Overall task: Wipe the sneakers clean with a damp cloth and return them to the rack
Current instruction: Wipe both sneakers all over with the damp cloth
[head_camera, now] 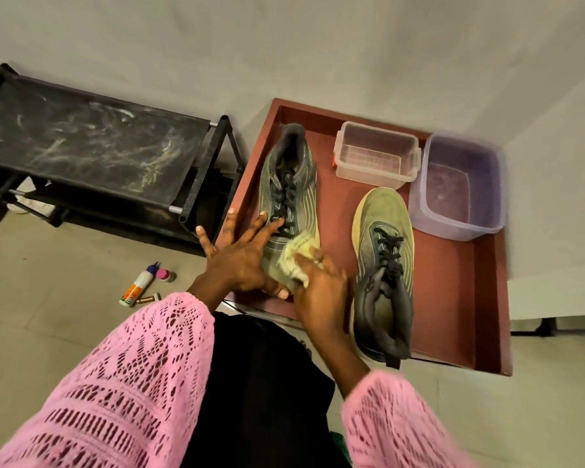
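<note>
Two green-grey sneakers with dark laces lie on a red-brown tray table (460, 298). The left sneaker (293, 184) points its toe toward me; the right sneaker (384, 265) points its toe away. My left hand (240, 258) rests on the left sneaker's toe end, fingers spread straight, thumb under the toe. My right hand (318, 288) presses a pale yellow cloth (296, 256) onto that toe; the cloth is partly hidden under my fingers. The black shoe rack (92, 146) stands to the left on the floor.
A clear plastic box (375, 155) and a purple tub (460, 187) sit at the tray's far side. A glue bottle (137, 287), a small pink-capped jar (164, 274) and a battery lie on the floor near the rack. A wall is behind.
</note>
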